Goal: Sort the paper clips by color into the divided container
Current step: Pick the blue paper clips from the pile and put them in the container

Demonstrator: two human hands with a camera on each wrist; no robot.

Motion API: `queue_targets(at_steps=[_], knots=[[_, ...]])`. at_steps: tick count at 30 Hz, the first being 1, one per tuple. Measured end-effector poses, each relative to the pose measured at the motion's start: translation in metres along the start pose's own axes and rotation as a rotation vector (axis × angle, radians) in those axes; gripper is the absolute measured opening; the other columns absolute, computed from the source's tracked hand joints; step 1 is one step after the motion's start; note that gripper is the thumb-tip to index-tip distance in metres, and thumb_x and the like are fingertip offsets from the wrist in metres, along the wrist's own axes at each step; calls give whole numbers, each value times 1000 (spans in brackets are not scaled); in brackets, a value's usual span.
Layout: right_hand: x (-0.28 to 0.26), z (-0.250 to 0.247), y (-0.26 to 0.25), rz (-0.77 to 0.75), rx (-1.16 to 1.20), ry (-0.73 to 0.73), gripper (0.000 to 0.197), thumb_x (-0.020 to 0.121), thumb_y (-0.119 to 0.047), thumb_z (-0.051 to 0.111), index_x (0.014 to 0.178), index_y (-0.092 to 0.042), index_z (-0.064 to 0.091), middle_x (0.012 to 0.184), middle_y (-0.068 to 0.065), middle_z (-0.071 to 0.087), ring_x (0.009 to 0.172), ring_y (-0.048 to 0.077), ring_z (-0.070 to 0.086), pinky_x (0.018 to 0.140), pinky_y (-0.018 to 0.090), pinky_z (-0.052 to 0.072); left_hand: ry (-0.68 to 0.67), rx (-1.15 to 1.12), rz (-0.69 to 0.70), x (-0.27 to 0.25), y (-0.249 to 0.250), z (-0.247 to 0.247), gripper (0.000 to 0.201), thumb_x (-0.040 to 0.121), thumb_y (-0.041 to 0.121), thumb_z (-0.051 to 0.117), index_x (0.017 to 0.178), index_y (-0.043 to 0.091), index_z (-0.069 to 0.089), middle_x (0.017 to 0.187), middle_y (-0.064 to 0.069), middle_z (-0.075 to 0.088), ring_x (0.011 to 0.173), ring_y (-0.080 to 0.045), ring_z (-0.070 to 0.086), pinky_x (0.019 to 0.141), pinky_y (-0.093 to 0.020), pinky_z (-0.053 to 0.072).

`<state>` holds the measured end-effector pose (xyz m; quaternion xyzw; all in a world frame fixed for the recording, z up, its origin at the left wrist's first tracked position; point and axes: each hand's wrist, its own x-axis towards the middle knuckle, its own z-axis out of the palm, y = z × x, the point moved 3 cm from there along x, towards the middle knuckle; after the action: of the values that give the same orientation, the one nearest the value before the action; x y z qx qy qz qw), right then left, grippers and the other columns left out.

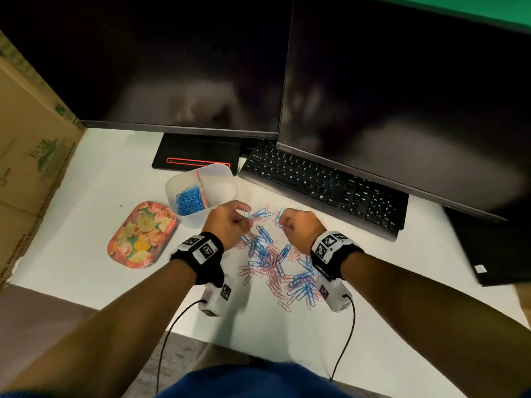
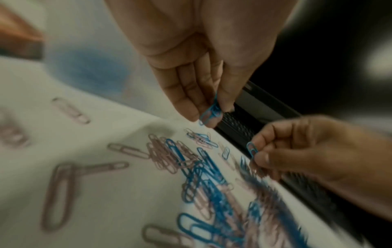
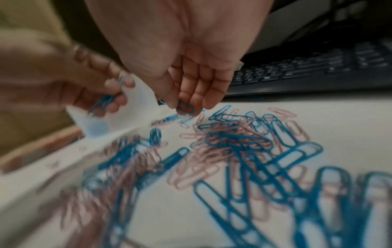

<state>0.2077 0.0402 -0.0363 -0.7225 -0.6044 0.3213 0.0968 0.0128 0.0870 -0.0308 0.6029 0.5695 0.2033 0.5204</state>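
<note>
Over the white desk (image 1: 94, 173), both hands hang just above a mixed heap of blue and pink clips (image 1: 275, 262). Her or his left hand (image 1: 227, 222) has thumb and fingers closed on a few blue clips (image 2: 210, 112), the tips pointing down at the far edge of the heap. Close to its right, the right hand (image 1: 300, 225) pinches one blue clip (image 2: 252, 148) between thumb and forefinger.

Just left of the left hand and a little farther back stands the divided container (image 1: 222, 175), a pale tub. Its left compartment holds a pile of sorted blue clips (image 1: 189, 201), and a pink clip (image 1: 201, 191) lies along the divider. A floral tray (image 1: 140, 234) lies left of the container, nearer the desk edge. Beyond the heap sit a black keyboard (image 1: 324, 185) and two dark monitors (image 1: 402, 90).
</note>
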Motion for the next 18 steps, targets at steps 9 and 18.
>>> queue_targets(at_steps=[9,18], knots=[[14,13,-10,264,666,-161,21,88,-5,46,79,-17,60,72,2,52,57,16,48,49,23,31,-26,-304,-333,-15,-14,3,17,84,-1,51,77,14,57,67,-8,51,56,-20,45,53,-23,37],[20,30,-30,37,-167,-102,31,86,-34,65,107,-11,63,113,10,62,103,29,60,84,32,50,-110,692,-74,-19,-10,31,21,86,27,59,101,15,66,108,-9,66,101,-30,61,84,-33,50]])
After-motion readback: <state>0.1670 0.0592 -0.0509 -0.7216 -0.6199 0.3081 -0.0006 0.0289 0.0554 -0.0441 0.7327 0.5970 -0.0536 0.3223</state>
